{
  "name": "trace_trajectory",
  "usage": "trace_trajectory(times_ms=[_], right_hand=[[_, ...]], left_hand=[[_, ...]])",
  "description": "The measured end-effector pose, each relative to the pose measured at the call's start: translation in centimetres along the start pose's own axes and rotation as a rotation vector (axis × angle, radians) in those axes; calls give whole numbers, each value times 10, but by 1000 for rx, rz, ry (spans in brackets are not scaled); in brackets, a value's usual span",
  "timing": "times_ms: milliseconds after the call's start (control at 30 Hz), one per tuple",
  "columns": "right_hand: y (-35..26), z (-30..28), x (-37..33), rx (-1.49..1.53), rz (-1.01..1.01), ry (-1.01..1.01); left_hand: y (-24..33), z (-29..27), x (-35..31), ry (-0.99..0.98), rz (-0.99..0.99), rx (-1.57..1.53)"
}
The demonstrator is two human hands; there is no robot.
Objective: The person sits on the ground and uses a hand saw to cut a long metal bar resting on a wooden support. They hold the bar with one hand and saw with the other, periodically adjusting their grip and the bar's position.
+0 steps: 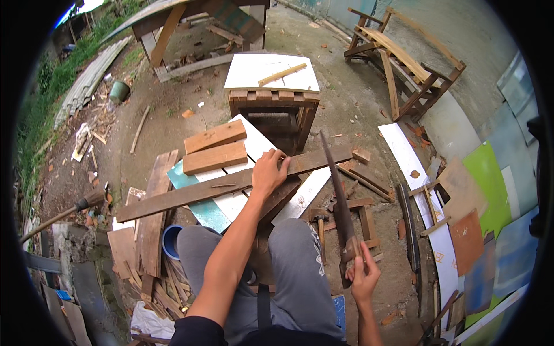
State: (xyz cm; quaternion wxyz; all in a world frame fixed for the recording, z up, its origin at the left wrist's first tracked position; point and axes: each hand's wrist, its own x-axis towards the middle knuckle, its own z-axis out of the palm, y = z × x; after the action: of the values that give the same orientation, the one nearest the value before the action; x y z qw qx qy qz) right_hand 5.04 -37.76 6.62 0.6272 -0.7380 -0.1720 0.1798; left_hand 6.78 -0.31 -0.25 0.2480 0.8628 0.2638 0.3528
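Observation:
A long dark wooden plank lies slantwise in front of my knees, across white and teal painted boards. My left hand grips it right of its middle, fingers curled over the far edge. The handle of a handsaw is in my right hand, which is closed around it. The saw's long blade points away from me and crosses the plank near its right end; whether its teeth have cut into the wood cannot be made out. Two brown wood blocks, one farther and one nearer, rest on the boards behind the plank.
Ahead stands a small wooden table with a white top and a stick on it. A hammer lies by my right knee. At my left are a blue bucket and loose planks. A wooden bench stands far right.

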Motion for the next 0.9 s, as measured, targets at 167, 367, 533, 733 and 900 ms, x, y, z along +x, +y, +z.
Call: trace_trajectory(times_ms=[167,367,533,733,900], right_hand=[[-32,34,28,174,-55,42],[-33,34,9,167,43,-32],[-9,29,5,138,41,-60],[-1,35,23,-91,-16,-107],[-16,21,20,-60,-105,-263]], left_hand=[[-13,-26,-16,-303,216,372],[-15,-53,18,-631,174,150],[-11,-66,26,-783,131,234],[-10,-65,14,-505,148,368],[-7,-70,21,-604,89,342]])
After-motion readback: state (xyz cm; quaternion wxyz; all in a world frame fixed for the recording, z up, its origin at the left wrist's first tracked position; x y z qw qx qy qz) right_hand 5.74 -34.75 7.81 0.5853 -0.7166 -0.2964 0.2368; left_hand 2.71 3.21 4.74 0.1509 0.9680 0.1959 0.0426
